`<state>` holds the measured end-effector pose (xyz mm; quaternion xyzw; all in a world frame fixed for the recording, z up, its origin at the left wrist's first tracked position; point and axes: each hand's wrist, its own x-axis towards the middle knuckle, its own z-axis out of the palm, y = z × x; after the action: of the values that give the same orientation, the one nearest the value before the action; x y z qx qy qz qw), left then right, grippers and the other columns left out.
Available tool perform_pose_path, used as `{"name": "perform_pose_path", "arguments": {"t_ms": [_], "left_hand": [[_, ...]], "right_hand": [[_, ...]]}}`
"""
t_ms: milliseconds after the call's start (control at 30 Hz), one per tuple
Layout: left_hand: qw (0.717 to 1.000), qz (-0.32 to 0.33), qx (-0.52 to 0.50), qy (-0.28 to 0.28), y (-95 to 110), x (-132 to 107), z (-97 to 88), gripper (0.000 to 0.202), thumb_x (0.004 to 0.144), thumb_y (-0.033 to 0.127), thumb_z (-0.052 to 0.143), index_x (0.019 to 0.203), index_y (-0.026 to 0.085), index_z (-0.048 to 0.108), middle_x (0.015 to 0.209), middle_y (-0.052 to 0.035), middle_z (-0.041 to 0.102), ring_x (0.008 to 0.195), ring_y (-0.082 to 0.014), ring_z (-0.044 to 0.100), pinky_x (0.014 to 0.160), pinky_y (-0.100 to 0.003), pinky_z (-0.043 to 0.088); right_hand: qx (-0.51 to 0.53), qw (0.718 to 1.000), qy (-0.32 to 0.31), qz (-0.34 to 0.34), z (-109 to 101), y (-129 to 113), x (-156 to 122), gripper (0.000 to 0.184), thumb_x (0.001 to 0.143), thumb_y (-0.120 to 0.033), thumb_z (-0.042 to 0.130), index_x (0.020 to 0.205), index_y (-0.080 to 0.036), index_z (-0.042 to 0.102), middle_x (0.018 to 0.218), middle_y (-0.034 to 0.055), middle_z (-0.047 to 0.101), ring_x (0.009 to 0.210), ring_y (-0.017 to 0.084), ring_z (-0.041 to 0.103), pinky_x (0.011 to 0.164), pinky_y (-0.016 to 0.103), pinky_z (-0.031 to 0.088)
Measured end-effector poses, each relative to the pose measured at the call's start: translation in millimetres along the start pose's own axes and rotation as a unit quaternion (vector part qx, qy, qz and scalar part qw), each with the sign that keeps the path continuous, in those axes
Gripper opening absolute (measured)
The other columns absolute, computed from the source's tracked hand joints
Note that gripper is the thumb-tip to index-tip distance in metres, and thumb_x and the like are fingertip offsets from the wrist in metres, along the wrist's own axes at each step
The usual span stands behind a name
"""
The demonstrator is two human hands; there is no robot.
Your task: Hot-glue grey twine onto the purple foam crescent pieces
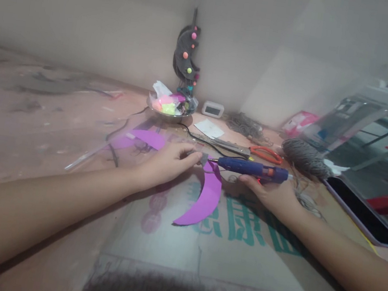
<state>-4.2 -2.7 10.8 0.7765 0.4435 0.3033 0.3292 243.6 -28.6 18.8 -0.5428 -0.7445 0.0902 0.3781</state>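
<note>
One purple crescent [211, 194] is curving down from the left hand [169, 161] in the head view, its lower tip reaching over a printed cardboard sheet [149, 250] (whether it is touching is not showing clearly). The left thumb and fingers are pinching its upper end, where a small grey bit [204, 158] is showing. The right hand [277, 194] is gripping a blue glue gun [236, 165], whose metal nozzle is pointing at that end. The crescent is looking thin and light, probably bending easily and creasing at its tips, so the broad middle is seeming the steadier hold. The gun is likely weighing more, stiff and perhaps hot in front, so its handle is suiting the hand best.
</note>
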Motion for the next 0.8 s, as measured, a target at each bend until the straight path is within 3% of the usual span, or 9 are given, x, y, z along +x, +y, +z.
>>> {"name": "perform_pose_path", "arguments": {"t_ms": [333, 800], "left_hand": [[1.0, 0.004, 0.005, 0.0, 2.1, 0.4, 0.4, 0.034, 0.09, 0.04, 0.042, 0.065, 0.018, 0.049, 0.056, 0.0041, 0.046, 0.05, -0.0101, 0.042, 0.051, -0.024, 0.03], [1.0, 0.009, 0.015, -0.001, 2.8, 0.3, 0.2, 0.033, 0.09, 0.039, 0.042, 0.065, 0.017, 0.049, 0.058, 0.0036, 0.048, 0.052, -0.0102, 0.043, 0.052, -0.023, 0.031]], "right_hand": [[-0.007, 1.0, 0.013, -0.001, 0.0, 0.0, 0.4, 0.011, 0.076, -0.036, 0.068, 0.076, -0.025, 0.068, 0.065, 0.0029, 0.071, 0.074, 0.027, 0.07, 0.068, 0.037, 0.059], [-0.026, 0.999, 0.021, -0.01, -0.1, 1.1, 0.8, 0.009, 0.076, -0.031, 0.067, 0.07, -0.024, 0.067, 0.068, 0.0035, 0.072, 0.076, 0.026, 0.07, 0.073, 0.038, 0.057]]}}
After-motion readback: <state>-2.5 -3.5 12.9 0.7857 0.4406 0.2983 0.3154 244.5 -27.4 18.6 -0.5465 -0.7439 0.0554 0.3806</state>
